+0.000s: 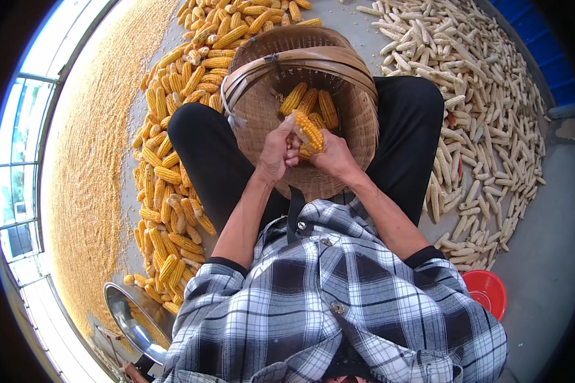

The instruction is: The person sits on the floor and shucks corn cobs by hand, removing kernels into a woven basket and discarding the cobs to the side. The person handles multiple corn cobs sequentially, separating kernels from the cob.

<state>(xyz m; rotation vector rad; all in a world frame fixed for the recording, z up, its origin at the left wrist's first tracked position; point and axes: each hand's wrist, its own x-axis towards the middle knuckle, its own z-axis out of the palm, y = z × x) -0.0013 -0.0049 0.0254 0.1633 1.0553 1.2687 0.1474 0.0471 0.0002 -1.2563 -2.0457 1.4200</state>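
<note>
My left hand (pixel 279 149) and my right hand (pixel 334 155) meet over a woven bamboo basket (pixel 263 103) between my knees. Both are on one yellow ear of corn (pixel 309 131), whose side shows a pale strip without kernels. The right hand grips its lower end; the left presses its thumb near the upper end, its other fingers curled. Inside the basket, beyond my hands, lie several more ears of corn (pixel 307 100). A bent bamboo handle (pixel 311 57) arches across the basket, with a white cord (pixel 226 98) tied at its left side.
A heap of yellow corn ears (pixel 165 158) lies left of me, with loose kernels (pixel 86 167) spread beyond. Bare cobs (pixel 479 110) are piled at right. A red plastic basin (pixel 486 289) and a shiny metal basin (pixel 134 318) stand low right and left. Another person's hand (pixel 133 372) shows lower left.
</note>
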